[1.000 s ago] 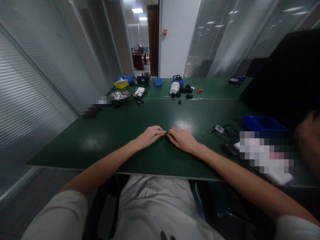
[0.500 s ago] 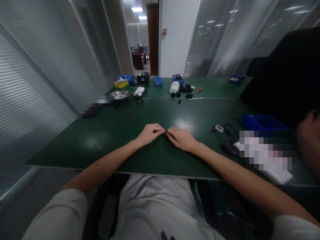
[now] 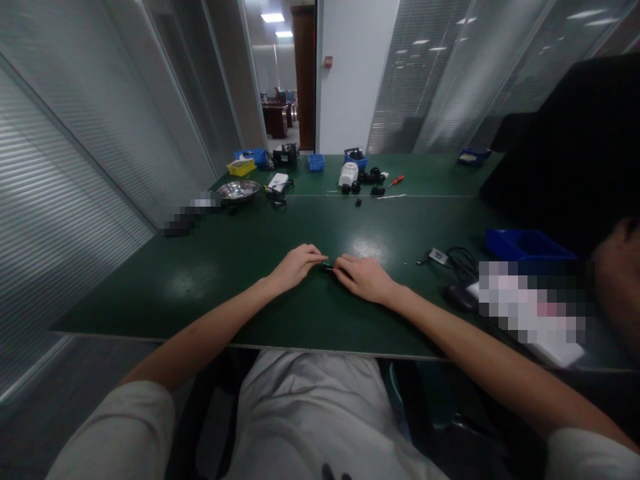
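Over the green table point(image 3: 250, 293), my right hand point(image 3: 364, 277) is closed, its thumb and fingers pinching one end of a small dark, slim piece point(image 3: 326, 267). The piece is too small and dim for me to make out its kind. My left hand point(image 3: 297, 265) is just left of it, fingers stretched out and close together, fingertips over the piece's free end. Whether those fingertips touch the piece I cannot tell.
To the right are a blue tray point(image 3: 530, 245), a cable with a white tag point(image 3: 439, 257), a black mouse point(image 3: 460, 298) and another person's arm point(image 3: 615, 287). Farther back stand a metal bowl point(image 3: 239, 191), a white device point(image 3: 349, 175), a red screwdriver point(image 3: 397, 180) and small bins.
My left hand has shifted slightly left and its fingers have loosened from the small dark piece, so more of it shows. My right hand has stayed in place.
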The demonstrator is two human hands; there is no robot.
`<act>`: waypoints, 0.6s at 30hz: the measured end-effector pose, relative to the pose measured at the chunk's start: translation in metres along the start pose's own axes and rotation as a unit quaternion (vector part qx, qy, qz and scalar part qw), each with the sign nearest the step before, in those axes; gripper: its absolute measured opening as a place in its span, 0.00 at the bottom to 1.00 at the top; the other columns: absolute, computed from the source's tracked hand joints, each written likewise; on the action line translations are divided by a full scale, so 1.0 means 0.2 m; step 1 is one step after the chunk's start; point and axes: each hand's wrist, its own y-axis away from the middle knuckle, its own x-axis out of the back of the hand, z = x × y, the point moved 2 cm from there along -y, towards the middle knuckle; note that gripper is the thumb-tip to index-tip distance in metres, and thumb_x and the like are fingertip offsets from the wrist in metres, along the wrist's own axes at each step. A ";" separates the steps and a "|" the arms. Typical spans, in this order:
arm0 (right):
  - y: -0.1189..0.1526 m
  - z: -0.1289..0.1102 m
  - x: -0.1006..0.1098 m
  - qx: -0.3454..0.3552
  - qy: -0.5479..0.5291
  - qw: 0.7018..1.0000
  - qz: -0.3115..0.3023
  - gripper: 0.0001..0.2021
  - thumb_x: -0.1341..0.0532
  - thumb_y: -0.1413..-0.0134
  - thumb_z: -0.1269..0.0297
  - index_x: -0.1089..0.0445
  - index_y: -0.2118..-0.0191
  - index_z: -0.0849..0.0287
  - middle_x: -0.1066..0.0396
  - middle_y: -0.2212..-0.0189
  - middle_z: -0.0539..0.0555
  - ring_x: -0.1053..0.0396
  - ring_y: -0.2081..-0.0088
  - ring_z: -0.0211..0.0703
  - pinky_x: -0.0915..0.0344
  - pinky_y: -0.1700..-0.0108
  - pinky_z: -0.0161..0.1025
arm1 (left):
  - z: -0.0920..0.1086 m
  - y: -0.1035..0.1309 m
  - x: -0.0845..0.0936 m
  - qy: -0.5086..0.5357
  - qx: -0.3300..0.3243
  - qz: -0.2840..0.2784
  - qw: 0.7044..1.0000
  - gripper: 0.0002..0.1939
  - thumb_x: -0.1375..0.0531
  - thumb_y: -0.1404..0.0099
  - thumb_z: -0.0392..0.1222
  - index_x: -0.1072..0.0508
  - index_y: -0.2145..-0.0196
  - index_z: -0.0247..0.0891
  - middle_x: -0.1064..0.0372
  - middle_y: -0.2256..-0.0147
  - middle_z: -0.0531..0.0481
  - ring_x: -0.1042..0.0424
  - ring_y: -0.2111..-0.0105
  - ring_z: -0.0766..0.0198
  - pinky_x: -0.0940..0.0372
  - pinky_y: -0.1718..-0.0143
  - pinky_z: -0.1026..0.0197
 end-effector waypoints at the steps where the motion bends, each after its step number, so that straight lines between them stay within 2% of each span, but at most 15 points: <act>1: 0.00 0.00 0.00 0.003 -0.002 1.000 0.000 0.15 0.51 0.24 0.56 0.29 0.52 0.56 0.25 0.59 0.55 0.30 0.66 0.42 0.49 0.67 0.38 | 0.00 0.00 0.01 0.009 0.005 0.011 1.000 0.17 0.46 0.23 0.36 0.20 0.46 0.39 0.26 0.53 0.42 0.28 0.52 0.56 0.32 0.48 0.53; 4: 0.00 0.00 0.00 0.008 -0.016 1.000 0.005 0.15 0.50 0.24 0.56 0.29 0.52 0.56 0.25 0.59 0.55 0.31 0.65 0.41 0.48 0.66 0.37 | 0.05 0.00 0.02 0.028 0.001 0.022 0.999 0.17 0.47 0.24 0.35 0.21 0.46 0.38 0.26 0.51 0.42 0.29 0.50 0.56 0.33 0.45 0.53; 10: 0.03 -0.01 0.03 0.051 -0.048 0.997 0.023 0.15 0.48 0.27 0.55 0.28 0.55 0.57 0.25 0.60 0.54 0.31 0.66 0.40 0.47 0.65 0.37 | 0.15 -0.01 0.00 -0.004 -0.030 -0.024 0.999 0.14 0.43 0.28 0.34 0.21 0.50 0.36 0.26 0.52 0.42 0.30 0.50 0.54 0.34 0.44 0.50; 15: 0.05 -0.03 0.04 0.106 -0.070 0.991 0.039 0.16 0.46 0.28 0.52 0.28 0.57 0.57 0.25 0.63 0.53 0.33 0.69 0.38 0.48 0.67 0.37 | 0.16 -0.01 0.02 -0.019 -0.042 -0.024 0.999 0.12 0.43 0.26 0.38 0.20 0.51 0.37 0.26 0.51 0.41 0.30 0.49 0.53 0.34 0.44 0.49; 18: 0.07 -0.05 0.04 0.151 -0.070 0.985 0.048 0.17 0.47 0.28 0.53 0.29 0.64 0.57 0.27 0.69 0.52 0.35 0.72 0.38 0.49 0.68 0.38 | 0.15 0.00 0.02 -0.007 -0.046 -0.031 0.998 0.12 0.43 0.24 0.40 0.20 0.50 0.38 0.26 0.48 0.41 0.29 0.47 0.54 0.34 0.43 0.50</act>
